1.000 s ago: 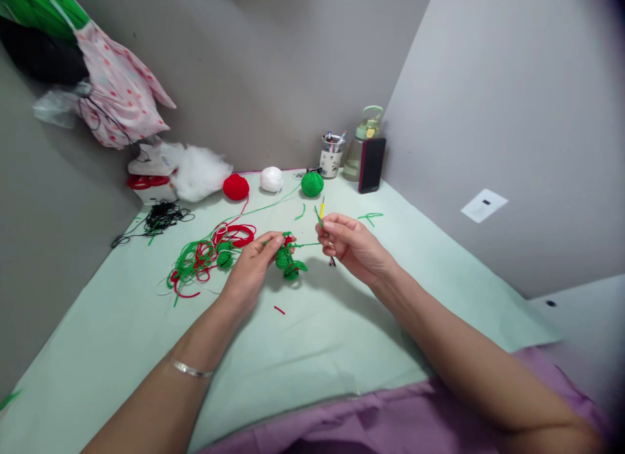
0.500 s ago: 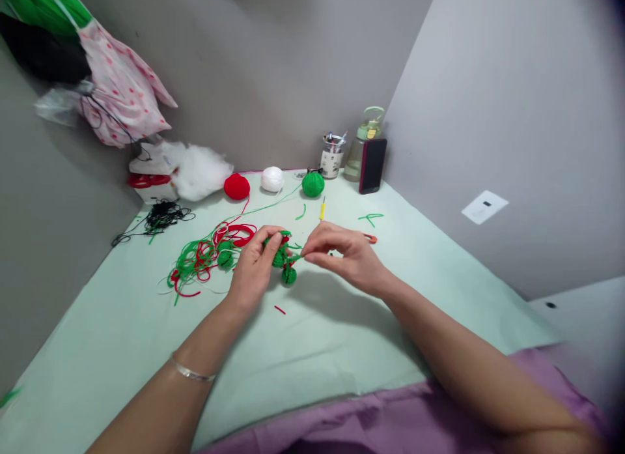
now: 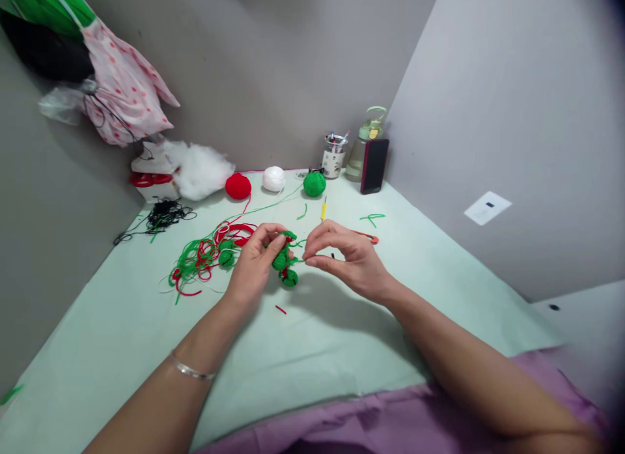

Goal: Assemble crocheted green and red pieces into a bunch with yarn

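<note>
My left hand (image 3: pixel 254 262) is closed around a small green crocheted piece (image 3: pixel 280 261) with red bits, holding it above the table. A round green part with a dark line hangs at its lower end. My right hand (image 3: pixel 344 255) pinches a thin green yarn strand (image 3: pixel 297 260) that runs from the piece to the fingertips. Whether a needle is in that pinch, I cannot tell. Left of my left hand lies a tangle of green, red and white yarn (image 3: pixel 198 258), with a green crocheted ball (image 3: pixel 226 253) in it.
Red (image 3: pixel 238 186), white (image 3: pixel 273 178) and green (image 3: pixel 314 184) yarn balls sit along the back. A yellow-handled crochet hook (image 3: pixel 323 210) and orange-handled tool (image 3: pixel 368 236) lie beyond my right hand. A phone (image 3: pixel 375 166) leans on a bottle (image 3: pixel 356 157). Black yarn (image 3: pixel 168 214) and stuffing (image 3: pixel 202 174) are at left.
The strand between my hands looks slightly lower at the right fingertips, and the crocheted piece has turned slightly. Both hands keep their holds. The whole view has shifted a little.
</note>
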{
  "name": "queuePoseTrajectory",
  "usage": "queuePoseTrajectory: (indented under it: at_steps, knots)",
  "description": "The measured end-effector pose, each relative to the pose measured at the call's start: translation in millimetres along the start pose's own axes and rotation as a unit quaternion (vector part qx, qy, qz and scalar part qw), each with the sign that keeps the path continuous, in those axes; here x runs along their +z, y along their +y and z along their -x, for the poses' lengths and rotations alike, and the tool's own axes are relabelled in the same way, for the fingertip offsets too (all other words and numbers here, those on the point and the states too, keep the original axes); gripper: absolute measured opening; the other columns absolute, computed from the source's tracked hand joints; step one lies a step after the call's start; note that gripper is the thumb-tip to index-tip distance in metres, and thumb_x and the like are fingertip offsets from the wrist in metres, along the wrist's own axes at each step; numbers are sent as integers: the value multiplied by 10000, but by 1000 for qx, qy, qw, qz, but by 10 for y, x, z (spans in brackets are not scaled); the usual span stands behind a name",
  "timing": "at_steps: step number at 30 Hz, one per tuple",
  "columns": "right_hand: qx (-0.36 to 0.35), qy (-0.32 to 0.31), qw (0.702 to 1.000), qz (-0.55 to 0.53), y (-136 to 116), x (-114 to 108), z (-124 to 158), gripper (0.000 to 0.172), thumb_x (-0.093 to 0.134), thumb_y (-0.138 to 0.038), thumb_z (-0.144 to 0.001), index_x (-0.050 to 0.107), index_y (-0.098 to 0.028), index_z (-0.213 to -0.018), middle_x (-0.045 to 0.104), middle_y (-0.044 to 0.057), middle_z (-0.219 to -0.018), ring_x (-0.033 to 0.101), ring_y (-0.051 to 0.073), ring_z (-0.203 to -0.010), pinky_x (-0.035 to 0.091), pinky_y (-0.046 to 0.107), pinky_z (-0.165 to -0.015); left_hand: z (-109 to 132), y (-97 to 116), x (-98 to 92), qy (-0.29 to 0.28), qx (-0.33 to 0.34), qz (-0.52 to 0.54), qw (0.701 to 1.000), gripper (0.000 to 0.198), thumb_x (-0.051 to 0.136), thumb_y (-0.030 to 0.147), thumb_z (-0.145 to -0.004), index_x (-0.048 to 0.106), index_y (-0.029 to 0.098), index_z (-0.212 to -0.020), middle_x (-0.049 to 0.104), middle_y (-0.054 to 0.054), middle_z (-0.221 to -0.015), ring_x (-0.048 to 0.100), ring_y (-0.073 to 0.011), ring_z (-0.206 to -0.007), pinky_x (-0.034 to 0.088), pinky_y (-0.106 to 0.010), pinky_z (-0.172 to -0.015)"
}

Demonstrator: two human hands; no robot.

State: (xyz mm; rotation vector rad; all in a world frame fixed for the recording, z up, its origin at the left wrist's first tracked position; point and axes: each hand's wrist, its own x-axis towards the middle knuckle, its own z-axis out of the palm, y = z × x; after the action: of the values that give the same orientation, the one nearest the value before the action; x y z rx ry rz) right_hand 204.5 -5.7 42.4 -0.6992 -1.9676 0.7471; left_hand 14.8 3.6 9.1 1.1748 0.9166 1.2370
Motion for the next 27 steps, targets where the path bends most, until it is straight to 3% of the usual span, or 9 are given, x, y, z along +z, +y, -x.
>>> queuePoseTrajectory:
  at_steps: [4, 8, 13, 19, 22, 27]
  knots:
    - [35, -99, 992, -70, -58, 4, 16, 44, 686, -187, -882, 729, -177, -876, 657, 25, -794, 593, 134, -754, 485, 285, -728, 12, 2, 1, -5, -10, 0, 1000, 209, 626, 380, -887, 558, 235, -1021, 556, 43, -787, 555, -79, -624, 450, -189, -578]
    - [55, -131, 987, -76, -98, 13, 41, 42, 693, -173, -873, 733, -175, -883, 631, 15, -792, 573, 121, -737, 470, 273, -711, 13, -1, 10, -7, 12, -13, 1000, 210, 639, 374, -879, 557, 230, -1008, 551, 46, -779, 523, -66, -583, 429, -176, -534]
    - [21, -61, 996, -55, -76, 29, 41, 19, 725, -168, -847, 733, -181, -859, 602, 28, -871, 590, 135, -836, 468, 287, -786, 17, 11, 25, -10, 15, -28, 999, 189, 601, 382, -904, 553, 234, -1012, 514, 70, -601, 481, -78, -505, 395, -175, -484]
    - [51, 57, 995, 60, 40, 71, 33, 90, 661, -147, -888, 737, -184, -917, 582, 9, -760, 552, 139, -758, 430, 287, -719, 27, 12, 51, 21, -9, 18, 1000, 203, 637, 371, -876, 553, 236, -1001, 584, 56, -754, 570, -71, -600, 458, -178, -563]
    - [92, 59, 990, 86, 75, 76, 33, 118, 641, -156, -898, 744, -194, -940, 572, 3, -742, 550, 145, -753, 426, 290, -720, 29, 17, 59, 37, -24, 42, 998, 227, 668, 373, -849, 560, 219, -976, 586, 52, -798, 599, -71, -633, 489, -193, -611]
    - [115, 51, 989, 83, 72, 90, 29, 118, 629, -171, -899, 743, -184, -924, 571, 2, -748, 546, 140, -733, 425, 286, -721, 39, 46, 83, 22, -41, 52, 998, 237, 680, 358, -836, 550, 189, -939, 588, 54, -703, 606, -78, -604, 483, -187, -601]
